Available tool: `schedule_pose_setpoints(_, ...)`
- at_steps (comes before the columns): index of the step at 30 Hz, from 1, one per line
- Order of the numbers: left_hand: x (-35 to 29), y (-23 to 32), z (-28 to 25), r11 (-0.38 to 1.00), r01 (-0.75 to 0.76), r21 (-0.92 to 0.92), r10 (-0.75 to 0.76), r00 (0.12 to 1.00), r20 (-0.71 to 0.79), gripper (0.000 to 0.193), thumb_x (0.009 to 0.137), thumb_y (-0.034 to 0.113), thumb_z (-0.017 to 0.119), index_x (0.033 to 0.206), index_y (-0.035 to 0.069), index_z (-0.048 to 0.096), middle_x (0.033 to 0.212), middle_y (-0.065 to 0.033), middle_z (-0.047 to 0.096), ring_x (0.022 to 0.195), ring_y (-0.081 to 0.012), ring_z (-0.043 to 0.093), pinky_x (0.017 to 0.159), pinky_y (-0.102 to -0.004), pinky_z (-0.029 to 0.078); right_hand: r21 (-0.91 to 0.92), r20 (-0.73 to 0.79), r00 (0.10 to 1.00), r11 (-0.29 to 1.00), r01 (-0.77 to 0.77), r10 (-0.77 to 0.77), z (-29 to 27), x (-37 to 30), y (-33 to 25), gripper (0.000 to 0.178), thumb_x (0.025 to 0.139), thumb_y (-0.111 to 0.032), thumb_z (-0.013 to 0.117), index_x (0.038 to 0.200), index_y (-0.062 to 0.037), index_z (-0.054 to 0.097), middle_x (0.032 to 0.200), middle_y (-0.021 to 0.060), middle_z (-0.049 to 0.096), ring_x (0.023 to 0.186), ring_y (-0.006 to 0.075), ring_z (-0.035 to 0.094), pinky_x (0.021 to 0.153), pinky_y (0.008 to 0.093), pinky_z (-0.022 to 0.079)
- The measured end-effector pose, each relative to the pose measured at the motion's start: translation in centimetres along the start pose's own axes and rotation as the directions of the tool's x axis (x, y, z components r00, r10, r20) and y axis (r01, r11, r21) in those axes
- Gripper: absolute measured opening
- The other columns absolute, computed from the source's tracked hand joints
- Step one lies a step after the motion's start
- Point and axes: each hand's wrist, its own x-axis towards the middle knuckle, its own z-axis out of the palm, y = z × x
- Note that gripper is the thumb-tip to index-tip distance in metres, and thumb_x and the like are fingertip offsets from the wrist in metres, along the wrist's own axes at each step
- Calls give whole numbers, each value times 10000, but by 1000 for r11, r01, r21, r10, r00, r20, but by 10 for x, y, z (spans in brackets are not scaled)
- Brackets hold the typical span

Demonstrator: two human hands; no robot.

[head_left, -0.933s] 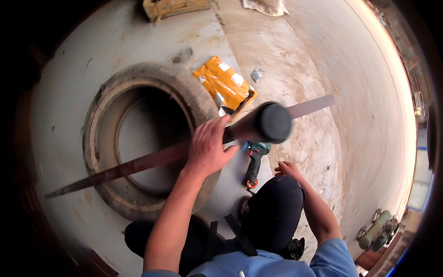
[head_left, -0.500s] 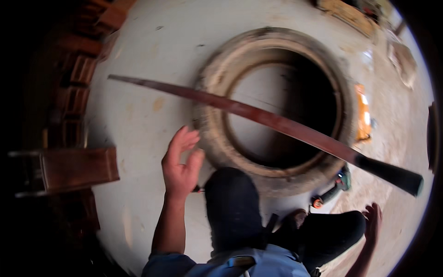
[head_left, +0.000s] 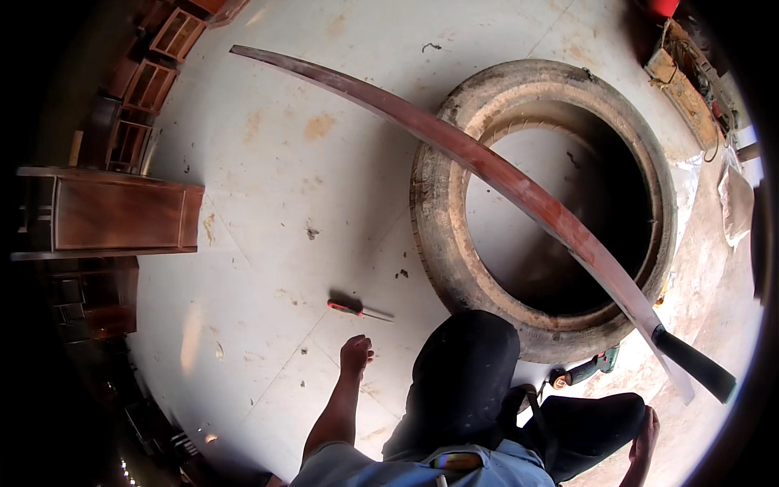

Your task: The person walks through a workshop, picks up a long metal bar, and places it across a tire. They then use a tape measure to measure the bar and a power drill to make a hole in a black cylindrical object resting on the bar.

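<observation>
My left hand (head_left: 355, 357) is low over the floor with its fingers curled in. Just beyond it lies a screwdriver (head_left: 346, 308) with a red and black handle, its shaft pointing right; the hand and the screwdriver are apart. My right hand (head_left: 645, 434) rests against my right knee, fingers stretched out, partly hidden by the leg. Before my knees a worn tyre (head_left: 442, 195) lies flat. Across it rests a long, reddish-brown board (head_left: 495, 170) that appears curved, with a black tube-like piece (head_left: 696, 365) at its near right end. Neither hand touches the board.
A green and black power tool (head_left: 596, 367) lies by the tyre's near edge, partly hidden. Dark wooden furniture (head_left: 122, 213) lines the left side. A wooden crate (head_left: 688, 93) of odds and ends stands at far right, with a pale sack (head_left: 735, 204) near it.
The view has swung left, so the tyre and board appear farther right. My left hand has curled its fingers; the screwdriver now shows fully. My right hand has come onto my knee.
</observation>
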Motion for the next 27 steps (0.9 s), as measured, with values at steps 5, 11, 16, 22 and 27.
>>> schedule_pose_setpoints(5,-111,158,44,797,-592,-123,602,757,254,395,1023,50,537,1415,9,517,1175,-104,674,1046,-187,649,878,-309,527,-144,-90,995,988,-52,39,22,-34,-29,321,1053,-253,557,1249,-5,616,1003,15,643,856,66,582,652,224,462)
schedule_pose_setpoints(11,-275,238,58,-346,-935,83,500,-109,859,499,857,340,711,1235,21,646,1253,-213,635,1176,-415,595,1022,-562,459,-551,341,938,795,253,-62,85,-91,-108,746,941,-340,719,1513,-15,367,1406,224,499,1208,361,599,964,406,535)
schedule_pose_setpoints(16,-306,246,61,-418,-908,-28,295,-165,941,539,893,358,618,1322,40,546,1287,-222,607,1228,-416,564,1088,-588,400,-572,553,831,697,433,-63,101,-128,-100,942,845,-654,708,1495,-64,368,1432,251,459,1254,481,542,1020,506,497)
schedule_pose_setpoints(22,-331,224,46,-314,-949,16,247,-65,967,339,711,250,719,1012,99,765,1152,-130,677,1147,-396,595,1003,-516,465,-509,568,818,743,435,-91,118,-185,-68,872,882,-699,616,1493,-113,410,1389,239,512,1229,458,565,1005,500,495)
schedule_pose_setpoints(27,-369,200,42,-351,-932,89,166,31,986,402,761,279,740,1116,90,730,1218,-174,637,1189,-401,562,1000,-520,466,-592,467,881,767,248,75,121,-246,-69,802,900,-670,605,1482,-147,430,1392,238,515,1216,453,582,998,512,498)
